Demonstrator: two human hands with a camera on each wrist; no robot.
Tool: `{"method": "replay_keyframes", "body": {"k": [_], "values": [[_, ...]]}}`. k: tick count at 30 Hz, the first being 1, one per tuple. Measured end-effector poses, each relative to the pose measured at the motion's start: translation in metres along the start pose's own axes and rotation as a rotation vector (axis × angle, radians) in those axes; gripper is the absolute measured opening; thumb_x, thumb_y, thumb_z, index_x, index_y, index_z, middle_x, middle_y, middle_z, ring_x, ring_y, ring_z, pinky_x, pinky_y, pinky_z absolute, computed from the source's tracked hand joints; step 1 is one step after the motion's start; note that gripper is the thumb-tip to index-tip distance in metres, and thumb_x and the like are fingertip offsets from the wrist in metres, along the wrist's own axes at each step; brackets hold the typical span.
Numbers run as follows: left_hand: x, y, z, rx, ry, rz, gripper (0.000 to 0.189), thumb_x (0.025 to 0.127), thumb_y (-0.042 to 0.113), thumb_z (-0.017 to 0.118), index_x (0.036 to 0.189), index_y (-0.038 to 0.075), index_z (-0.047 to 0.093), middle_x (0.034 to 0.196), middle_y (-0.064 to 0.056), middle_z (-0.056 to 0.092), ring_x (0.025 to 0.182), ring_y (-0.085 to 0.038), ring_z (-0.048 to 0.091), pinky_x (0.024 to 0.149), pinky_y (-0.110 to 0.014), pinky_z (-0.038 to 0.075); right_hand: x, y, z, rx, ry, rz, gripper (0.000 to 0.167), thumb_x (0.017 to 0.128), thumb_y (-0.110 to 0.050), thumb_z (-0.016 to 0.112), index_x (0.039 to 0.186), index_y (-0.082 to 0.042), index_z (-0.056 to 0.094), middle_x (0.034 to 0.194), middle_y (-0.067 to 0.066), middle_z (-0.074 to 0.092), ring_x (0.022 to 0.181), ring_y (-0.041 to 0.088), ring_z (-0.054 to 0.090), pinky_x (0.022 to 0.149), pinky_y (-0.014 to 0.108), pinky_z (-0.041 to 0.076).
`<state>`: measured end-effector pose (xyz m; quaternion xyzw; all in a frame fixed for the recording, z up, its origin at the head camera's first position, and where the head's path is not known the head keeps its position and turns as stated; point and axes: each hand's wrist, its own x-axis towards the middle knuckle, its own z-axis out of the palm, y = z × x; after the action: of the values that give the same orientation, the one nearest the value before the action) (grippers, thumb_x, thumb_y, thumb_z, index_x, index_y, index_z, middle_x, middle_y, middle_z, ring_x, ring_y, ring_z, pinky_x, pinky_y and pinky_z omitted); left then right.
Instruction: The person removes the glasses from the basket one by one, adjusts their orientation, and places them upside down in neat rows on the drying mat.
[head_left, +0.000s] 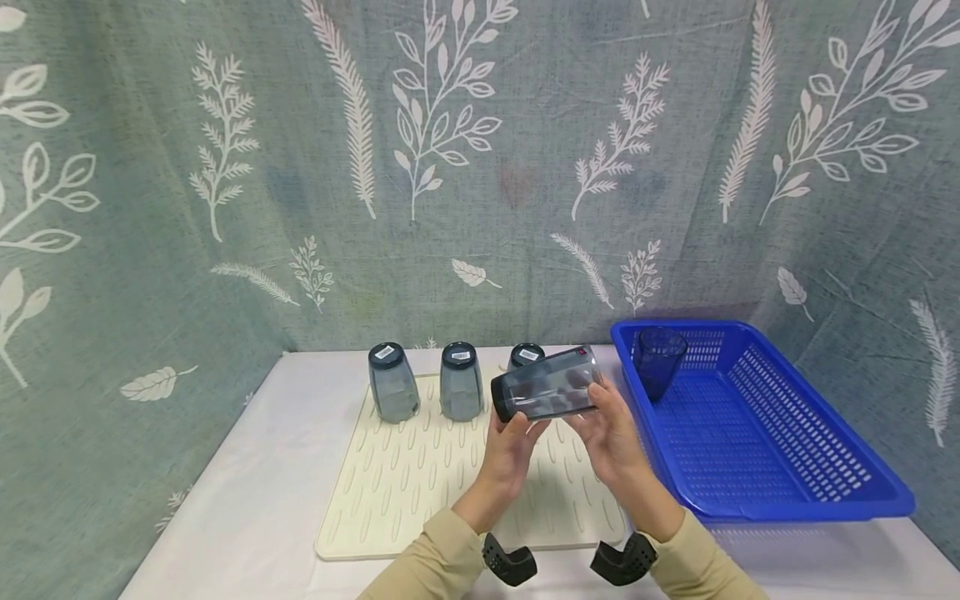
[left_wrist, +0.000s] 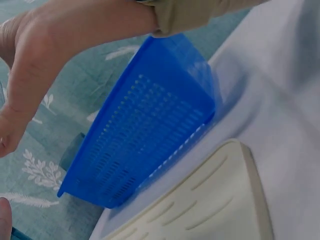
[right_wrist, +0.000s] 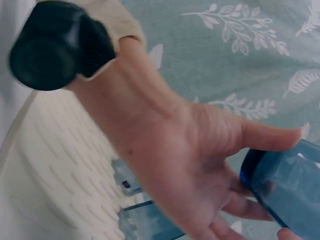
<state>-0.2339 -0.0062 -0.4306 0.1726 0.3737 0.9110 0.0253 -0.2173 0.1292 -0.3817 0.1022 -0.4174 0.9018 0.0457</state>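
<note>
A grey-blue clear tumbler is held tilted in the air above the cream ridged mat, its mouth end up to the right. My left hand grips its dark thick base, thumb on the near side. At the rim end, beside a small red sticker, my right hand holds it with the thumb in front. The right wrist view shows the left hand at the base of the tumbler. Across the left wrist view's upper left reaches the right hand.
Three similar tumblers stand upside down along the mat's back edge: left, middle and right, the last partly hidden. A blue perforated basket sits at the right with one tumbler leaning inside. Patterned cloth hangs behind.
</note>
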Motion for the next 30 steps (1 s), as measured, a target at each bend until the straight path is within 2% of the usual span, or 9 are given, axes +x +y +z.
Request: {"method": "replay_keyframes", "body": {"k": [2,9,14,17,21,25,30], "values": [[0.001,0.002,0.0,-0.009,-0.005,0.008,0.064,0.074,0.035,0.075,0.126,0.024,0.04,0.12,0.003,0.054,0.113,-0.014,0.052,0.103,-0.042,0.036,0.0,0.002,0.0,-0.008,-0.014,0.005,0.024,0.091,-0.013,0.046,0.109,-0.021,0.06,0.102,-0.005,0.064,0.099,0.01,0.06,0.082,0.035,0.052],[0.003,0.009,-0.001,0.001,0.027,0.01,0.058,0.075,0.035,0.073,0.123,0.027,0.042,0.119,0.005,0.056,0.113,-0.013,0.053,0.105,-0.043,0.033,-0.001,0.008,-0.004,-0.138,-0.019,0.059,0.026,0.091,-0.017,0.044,0.113,-0.024,0.055,0.099,-0.007,0.065,0.097,0.011,0.059,0.086,0.035,0.049],[0.005,0.013,0.002,-0.035,0.023,0.06,0.054,0.073,0.037,0.074,0.118,0.029,0.046,0.116,0.006,0.056,0.11,-0.012,0.053,0.103,-0.04,0.036,-0.003,0.011,-0.006,-0.169,-0.013,0.119,0.027,0.09,-0.02,0.047,0.117,-0.02,0.051,0.103,-0.007,0.065,0.102,0.014,0.058,0.093,0.044,0.044],[0.006,0.016,0.002,-0.062,0.036,0.065,0.052,0.071,0.038,0.076,0.114,0.03,0.048,0.114,0.007,0.058,0.108,-0.011,0.054,0.101,-0.038,0.037,-0.004,0.012,-0.007,-0.182,-0.018,0.147,0.036,0.089,-0.022,0.049,0.125,-0.015,0.046,0.106,-0.006,0.063,0.106,0.017,0.055,0.096,0.052,0.04],[0.007,0.02,0.001,-0.097,0.084,0.051,0.051,0.069,0.037,0.077,0.111,0.029,0.05,0.112,0.007,0.059,0.106,-0.012,0.056,0.099,-0.037,0.038,-0.005,0.013,-0.007,-0.223,-0.017,0.199,0.055,0.088,-0.023,0.052,0.136,-0.004,0.033,0.11,-0.002,0.059,0.115,0.027,0.048,0.096,0.055,0.038],[0.008,0.023,0.0,-0.106,0.116,0.042,0.05,0.069,0.034,0.078,0.111,0.028,0.05,0.111,0.006,0.058,0.105,-0.012,0.056,0.099,-0.038,0.039,-0.005,0.014,-0.008,-0.261,-0.024,0.23,0.064,0.086,-0.026,0.056,0.137,0.0,0.029,0.115,0.004,0.054,0.12,0.034,0.043,0.097,0.055,0.038],[0.009,0.027,-0.001,-0.098,0.116,0.036,0.051,0.069,0.034,0.077,0.112,0.027,0.05,0.111,0.006,0.057,0.104,-0.012,0.056,0.097,-0.04,0.041,-0.006,0.015,-0.008,-0.282,-0.046,0.246,0.067,0.085,-0.027,0.058,0.138,0.001,0.027,0.121,0.009,0.05,0.119,0.033,0.044,0.097,0.055,0.037]]}}
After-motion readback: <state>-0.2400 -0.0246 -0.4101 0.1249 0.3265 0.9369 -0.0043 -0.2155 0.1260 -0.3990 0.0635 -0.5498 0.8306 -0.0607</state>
